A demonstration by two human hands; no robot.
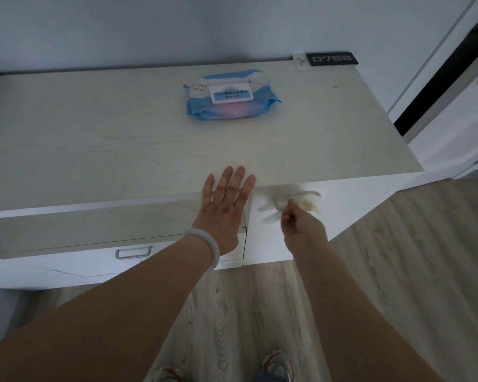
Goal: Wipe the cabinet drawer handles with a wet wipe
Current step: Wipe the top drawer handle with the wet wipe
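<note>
One pale cabinet top [94, 128] bears flat left fingers [233, 180]; right fingers [287, 213] pinch the wet wipe [309, 204].

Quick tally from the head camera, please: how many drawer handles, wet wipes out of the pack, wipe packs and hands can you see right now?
Drawer handles: 2, the handle being wiped and the lower left handle
Loose wet wipes: 1, the wet wipe, blurred
Wipe packs: 1, the blue pack on the cabinet top
Hands: 2, left hand and right hand
Total: 6
</note>
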